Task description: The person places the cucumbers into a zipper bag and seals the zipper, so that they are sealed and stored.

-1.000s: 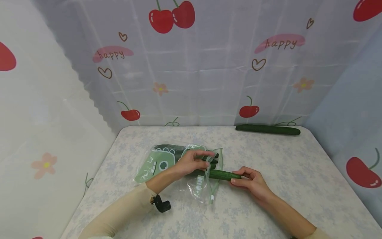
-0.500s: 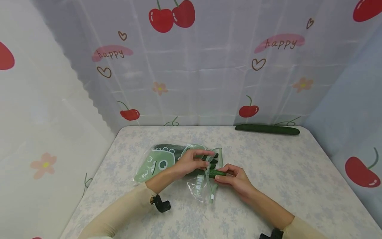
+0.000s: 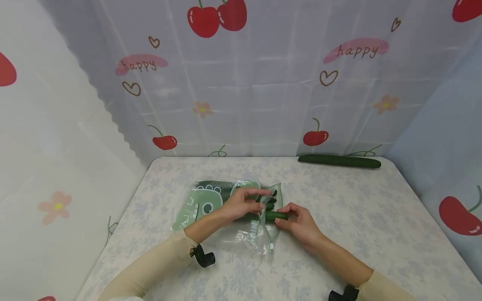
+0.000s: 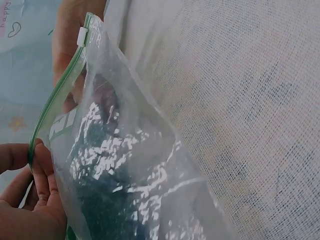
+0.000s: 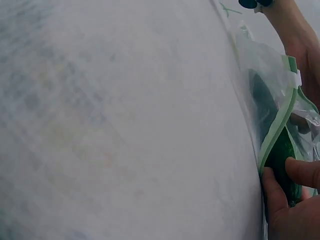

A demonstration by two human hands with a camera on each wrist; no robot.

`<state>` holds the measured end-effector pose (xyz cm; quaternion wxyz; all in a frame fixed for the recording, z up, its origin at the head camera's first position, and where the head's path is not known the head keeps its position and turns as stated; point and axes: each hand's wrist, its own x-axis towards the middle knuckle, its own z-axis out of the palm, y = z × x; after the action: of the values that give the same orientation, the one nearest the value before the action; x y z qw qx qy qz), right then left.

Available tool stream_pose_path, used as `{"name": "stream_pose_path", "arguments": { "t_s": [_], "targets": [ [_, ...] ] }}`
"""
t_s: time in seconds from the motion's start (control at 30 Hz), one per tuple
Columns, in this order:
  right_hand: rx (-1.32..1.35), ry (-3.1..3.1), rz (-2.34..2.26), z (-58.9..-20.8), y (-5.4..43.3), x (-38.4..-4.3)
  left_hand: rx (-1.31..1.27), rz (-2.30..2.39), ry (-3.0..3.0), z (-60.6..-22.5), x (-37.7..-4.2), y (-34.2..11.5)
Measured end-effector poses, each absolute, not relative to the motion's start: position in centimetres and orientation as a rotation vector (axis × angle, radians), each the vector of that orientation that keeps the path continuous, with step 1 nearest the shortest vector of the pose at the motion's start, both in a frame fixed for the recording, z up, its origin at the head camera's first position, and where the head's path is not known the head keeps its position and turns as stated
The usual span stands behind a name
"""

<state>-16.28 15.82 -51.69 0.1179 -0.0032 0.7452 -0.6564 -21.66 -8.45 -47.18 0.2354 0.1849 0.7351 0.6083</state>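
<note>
A clear zip bag [image 3: 201,205] with a green cartoon print lies on the table, several cucumbers inside, its mouth facing right. My left hand [image 3: 242,204] rests over the bag and pinches the green-edged lip of the mouth, as the left wrist view shows at the zip strip [image 4: 46,107]. A cucumber [image 3: 273,216] is mostly inside, only its end sticking out of the mouth. Thumb and fingers of my right hand [image 3: 301,225] hold that end, close to the lip. A white slider [image 4: 82,37] sits at the near corner of the zip.
Another cucumber [image 3: 339,161] lies along the table's back edge, to the right. The table [image 3: 361,217] has a pale blue floral cloth. A curtain [image 3: 263,100] printed with cherries stands behind it, with white side walls.
My right hand has moved left, sliding the cucumber deeper into the bag until only a short end shows. My left hand stays at the lip.
</note>
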Motion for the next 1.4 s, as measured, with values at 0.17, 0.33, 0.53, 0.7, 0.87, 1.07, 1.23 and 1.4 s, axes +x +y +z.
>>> {"name": "stream_pose_path", "arguments": {
  "t_s": [0.17,0.33,0.53,0.7,0.87,1.07,1.23,1.4],
  "targets": [
    [-0.093,2.341,-1.799,-51.3,17.1,-17.1,0.483,1.686,2.011,-47.2,-21.7,-8.4],
    [-0.192,2.405,-1.688,-51.2,17.5,-17.5,0.464,1.682,2.024,-47.6,-21.7,-8.5],
    [-0.303,2.577,-1.493,-51.2,17.1,-18.0,0.459,1.689,2.038,-47.8,-21.7,-8.7],
    [-0.392,2.654,-1.413,-51.1,17.0,-18.2,0.473,1.680,2.033,-47.8,-21.7,-8.5],
    [-0.457,2.536,-1.439,-50.8,17.8,-18.2,0.490,1.672,2.035,-48.0,-21.7,-8.2],
    [-0.452,2.348,-1.569,-50.9,18.6,-18.4,0.495,1.666,2.042,-48.2,-21.7,-8.2],
    [-0.504,2.429,-1.529,-51.2,18.4,-18.8,0.493,1.676,2.033,-48.2,-21.7,-8.3],
    [-0.487,2.486,-1.507,-51.1,17.8,-19.0,0.473,1.680,2.030,-48.2,-21.7,-8.3]
  ]
}}
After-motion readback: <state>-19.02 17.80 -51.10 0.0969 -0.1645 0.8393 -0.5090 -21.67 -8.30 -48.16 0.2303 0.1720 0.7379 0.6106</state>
